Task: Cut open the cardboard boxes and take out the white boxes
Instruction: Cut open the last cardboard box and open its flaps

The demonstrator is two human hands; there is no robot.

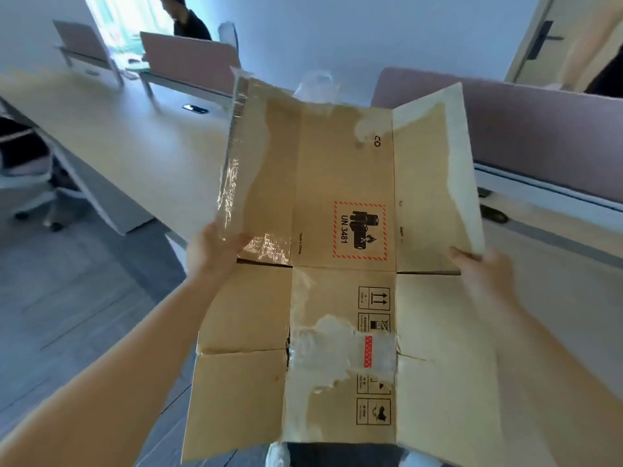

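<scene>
A flattened brown cardboard box [340, 183] is held up in the air in front of me, its printed side with a red UN 3481 label facing me. Torn tape and white paper scraps cling to it. My left hand [210, 249] grips its left edge by a strip of clear tape. My right hand [482, 267] grips the right flap, thumb on the front. No white box is in view.
A long light wooden desk [135, 146] runs on the left, another desk [556, 251] with a mauve partition [539, 129] on the right. An office chair [27, 176] stands far left. A person [185, 18] sits at the back. A door [546, 35] is at top right.
</scene>
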